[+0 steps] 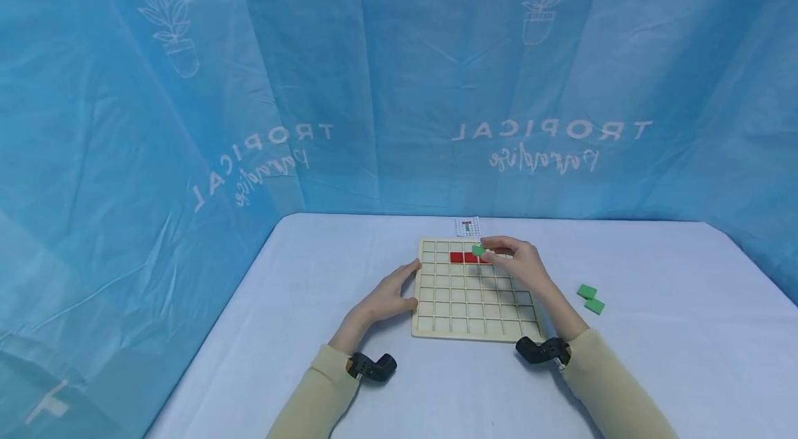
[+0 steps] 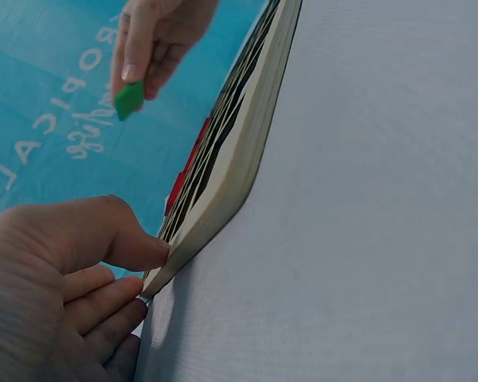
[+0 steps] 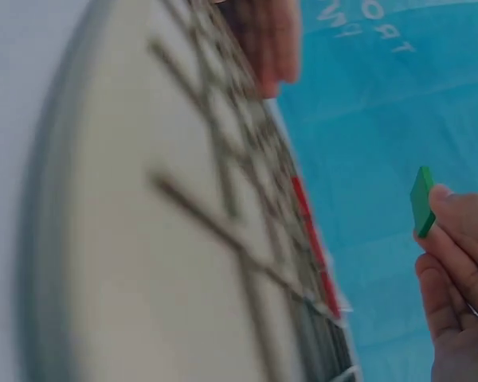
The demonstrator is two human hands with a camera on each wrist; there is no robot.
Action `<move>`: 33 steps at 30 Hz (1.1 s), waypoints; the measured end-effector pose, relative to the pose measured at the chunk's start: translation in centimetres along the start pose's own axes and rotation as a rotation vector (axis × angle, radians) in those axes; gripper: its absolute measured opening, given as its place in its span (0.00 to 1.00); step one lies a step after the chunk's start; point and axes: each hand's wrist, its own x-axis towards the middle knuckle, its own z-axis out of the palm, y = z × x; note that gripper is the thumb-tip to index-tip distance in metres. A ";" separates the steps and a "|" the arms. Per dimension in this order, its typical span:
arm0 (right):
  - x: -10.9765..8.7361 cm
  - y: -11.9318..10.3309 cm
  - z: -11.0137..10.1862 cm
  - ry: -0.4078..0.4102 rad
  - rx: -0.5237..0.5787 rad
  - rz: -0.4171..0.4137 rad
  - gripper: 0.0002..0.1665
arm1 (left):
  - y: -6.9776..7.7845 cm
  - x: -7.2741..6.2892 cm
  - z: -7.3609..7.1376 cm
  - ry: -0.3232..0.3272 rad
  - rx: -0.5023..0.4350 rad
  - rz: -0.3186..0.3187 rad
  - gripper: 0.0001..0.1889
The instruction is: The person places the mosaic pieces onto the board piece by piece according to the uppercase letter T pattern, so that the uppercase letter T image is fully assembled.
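A square wooden grid board [image 1: 464, 336] lies on the table, with three red square tiles [image 1: 457, 257] in a row near its far side. My right hand [image 1: 516, 262] pinches a green square tile [image 1: 478, 251] between thumb and fingertips, raised above the board close to the red tiles. In the right wrist view the green tile [image 3: 422, 201] is held on edge. My left hand [image 1: 385, 295] is at the board's left edge, thumb and fingers spread and touching it. The left wrist view shows the thumb [image 2: 135, 243] against the frame's side.
Two green tiles [image 1: 587, 291] lie on the white tablecloth [image 1: 673, 356] right of the board, one overlapping the other in this view. A small printed grid card [image 1: 467, 226] lies behind the board. Blue curtains [image 1: 405, 79] hang behind and beside the table.
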 end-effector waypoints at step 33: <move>-0.5 3.8 2.9 0.034 -0.347 -0.189 0.20 | 0.0 0.0 0.0 -0.005 0.006 -0.005 0.42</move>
